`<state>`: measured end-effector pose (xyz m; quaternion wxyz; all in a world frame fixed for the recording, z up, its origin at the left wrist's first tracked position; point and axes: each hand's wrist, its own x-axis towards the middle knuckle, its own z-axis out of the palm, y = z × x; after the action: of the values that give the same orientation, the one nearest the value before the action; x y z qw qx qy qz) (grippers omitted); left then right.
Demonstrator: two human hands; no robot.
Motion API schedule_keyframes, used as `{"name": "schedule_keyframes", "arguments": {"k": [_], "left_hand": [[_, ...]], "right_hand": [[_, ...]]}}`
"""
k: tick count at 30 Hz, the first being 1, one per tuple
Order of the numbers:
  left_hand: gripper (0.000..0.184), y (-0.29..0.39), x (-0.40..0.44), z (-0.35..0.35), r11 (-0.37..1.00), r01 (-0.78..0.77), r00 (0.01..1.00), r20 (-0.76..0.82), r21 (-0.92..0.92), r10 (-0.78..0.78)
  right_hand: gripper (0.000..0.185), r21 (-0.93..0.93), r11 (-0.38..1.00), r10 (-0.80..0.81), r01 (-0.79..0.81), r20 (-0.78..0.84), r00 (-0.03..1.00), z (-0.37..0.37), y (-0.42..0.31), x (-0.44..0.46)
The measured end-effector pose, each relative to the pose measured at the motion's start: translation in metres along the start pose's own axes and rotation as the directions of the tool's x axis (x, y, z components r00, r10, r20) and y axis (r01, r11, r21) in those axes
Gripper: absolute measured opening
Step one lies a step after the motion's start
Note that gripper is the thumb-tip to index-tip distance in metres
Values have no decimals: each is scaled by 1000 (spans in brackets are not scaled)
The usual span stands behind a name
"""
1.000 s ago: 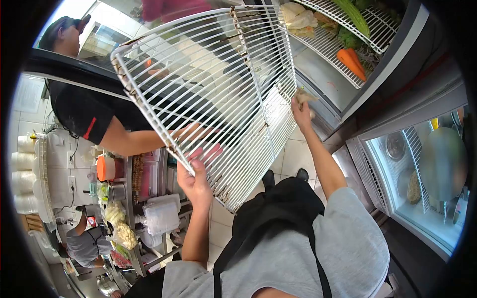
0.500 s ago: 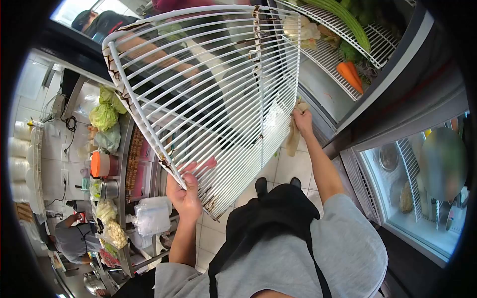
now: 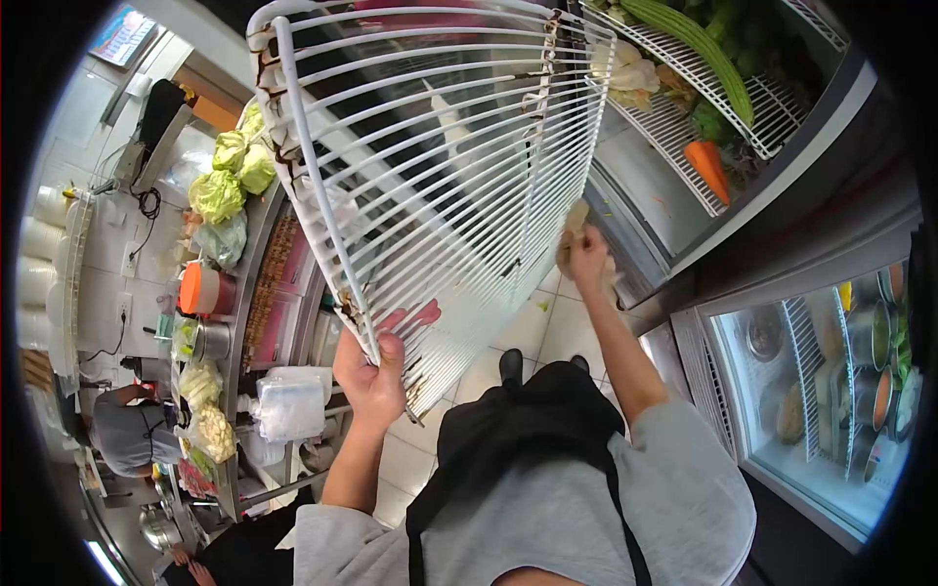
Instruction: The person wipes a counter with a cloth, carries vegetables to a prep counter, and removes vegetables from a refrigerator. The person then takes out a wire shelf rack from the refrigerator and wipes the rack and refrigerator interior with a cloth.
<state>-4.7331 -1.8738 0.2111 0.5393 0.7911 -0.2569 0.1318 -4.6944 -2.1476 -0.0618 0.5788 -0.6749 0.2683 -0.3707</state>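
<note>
A large white wire rack [image 3: 459, 146] with rust-brown patches along its edges is held up and tilted in front of me. My left hand [image 3: 374, 369] grips its lower left edge, thumb on the near side and fingers behind the wires. At the rack's right edge, my right hand [image 3: 588, 260] is closed on a tan cloth [image 3: 569, 244], which hangs partly behind the hand. To the right of the rack stands an open fridge, with an orange carrot [image 3: 707, 170], a long green gourd [image 3: 699, 49] and pale leafy produce [image 3: 625, 74] on its wire shelves.
A lit fridge compartment [image 3: 762, 391] with containers is at the right. On the left, a counter holds lettuce [image 3: 217, 195], an orange-lidded container [image 3: 205, 289] and plastic bags [image 3: 291, 402]. A person in grey [image 3: 132, 430] stands at the far left; another person's hands [image 3: 191, 568] show at the bottom.
The rack has shifted right and upward in view, and my right hand has moved slightly left and down with the cloth. The co-worker in black at the upper left is out of sight there.
</note>
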Motion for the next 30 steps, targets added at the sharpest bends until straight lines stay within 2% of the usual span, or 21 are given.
{"name": "schedule_keyframes", "arguments": {"k": [2,4,6,8,9,10,12,13,14,16,18,19,20,21,22,23,25,26,28,29,30], "left_hand": [[35,-1,8,2,997,30,999,-14,-76,-31],[35,-5,11,1,1000,-4,1000,14,-13,4],[33,1,18,-3,997,15,996,84,82,-22],[31,-7,20,1,996,-53,996,72,76,48],[30,-11,24,4,999,-17,999,37,47,15],[29,-12,28,6,1000,21,1000,16,22,-22],[29,-3,29,6,999,21,1000,23,34,-22],[28,-3,30,5,997,-15,1000,0,70,15],[28,-4,35,4,993,-60,998,-24,105,62],[28,-13,41,-7,996,9,999,-44,86,-5],[28,-22,49,-21,985,26,998,-53,170,-18],[30,-34,49,-27,990,69,996,-57,126,-63],[30,-36,50,-28,989,70,997,-53,132,-63],[30,-38,51,-27,992,49,996,-79,117,-40],[30,-41,53,-27,995,29,993,-113,99,-17],[31,-47,52,-31,994,46,995,-89,102,-37],[31,-51,52,-28,996,73,993,-98,52,-68],[31,-53,55,-26,996,86,991,-102,-3,-86],[31,-54,63,-31,999,35,991,-130,0,-34],[31,-56,65,-36,998,39,992,-126,59,-31],[31,-57,65,-43,991,47,992,-120,123,-32]], "right_hand": [[21,41,998,53,-51,-62,997,15,-6,15],[21,-79,986,157,-150,86,984,19,-23,9],[21,-153,988,47,-22,163,986,18,-20,11],[19,310,934,140,-176,136,981,3,-4,18],[18,414,864,287,-286,60,956,5,-1,23],[18,420,865,282,-276,49,958,11,3,25],[17,-114,992,65,-61,30,997,28,-1,17],[19,-45,994,103,-102,16,995,44,8,12],[20,-39,987,158,-156,72,985,48,-9,6],[22,150,970,145,-192,274,951,48,-9,-10],[25,64,950,201,-305,623,756,36,-28,-21],[26,60,961,171,-272,642,747,31,-46,-25],[26,64,958,174,-278,642,747,31,-35,-23],[28,256,905,229,-341,383,895,30,-16,-12],[29,447,832,318,-329,103,943,37,1,1],[29,443,832,319,-335,112,941,55,20,5],[30,109,944,297,-311,128,946,95,48,9],[33,190,962,188,-194,50,981,114,32,6],[34,165,956,196,-244,263,945,124,-5,-5],[30,198,958,157,-209,249,956,126,-20,-5],[22,197,937,253,-289,186,949,131,-8,3]]}}
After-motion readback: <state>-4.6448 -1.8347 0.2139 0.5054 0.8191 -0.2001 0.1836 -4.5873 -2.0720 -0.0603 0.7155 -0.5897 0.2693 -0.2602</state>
